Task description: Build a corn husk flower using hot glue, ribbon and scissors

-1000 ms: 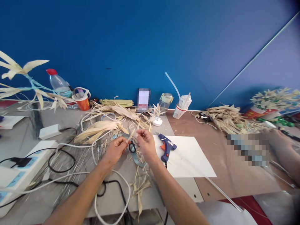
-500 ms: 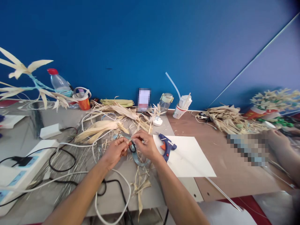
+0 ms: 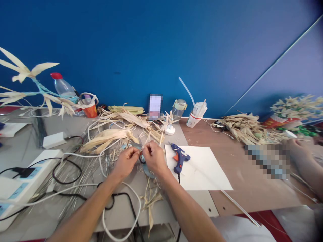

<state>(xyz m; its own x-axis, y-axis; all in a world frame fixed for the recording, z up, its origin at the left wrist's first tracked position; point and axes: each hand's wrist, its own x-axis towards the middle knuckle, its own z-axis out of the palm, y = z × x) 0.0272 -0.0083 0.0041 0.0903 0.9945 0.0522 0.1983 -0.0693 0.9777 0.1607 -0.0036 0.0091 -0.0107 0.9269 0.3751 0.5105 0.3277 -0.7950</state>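
My left hand (image 3: 128, 161) and my right hand (image 3: 153, 156) are close together over the table, thumb and fingers pinched. What lies between the fingertips is too small and hidden to make out. Just under them is a black loop (image 3: 142, 159), perhaps a scissors handle. A grey-blue ring (image 3: 148, 172) lies partly behind my right hand. Dried corn husks (image 3: 108, 138) are heaped beyond my left hand. To the right of my right hand, a blue hot glue gun (image 3: 180, 158) lies on a white sheet (image 3: 208, 171).
A white power strip (image 3: 32, 178) and looping cables lie at left, beside thin wires (image 3: 73, 188). Along the wall stand a phone (image 3: 155, 107), a jar (image 3: 179, 109) and a paper cup (image 3: 193, 120). A husk flower branch (image 3: 37, 84) juts in at left. Another person's hand (image 3: 295, 153) is at far right.
My right hand has turned, its fingers curling in more, and the pale strip seen at my fingertips is now hidden. My left hand has shifted slightly. The glue gun's cord shows more.
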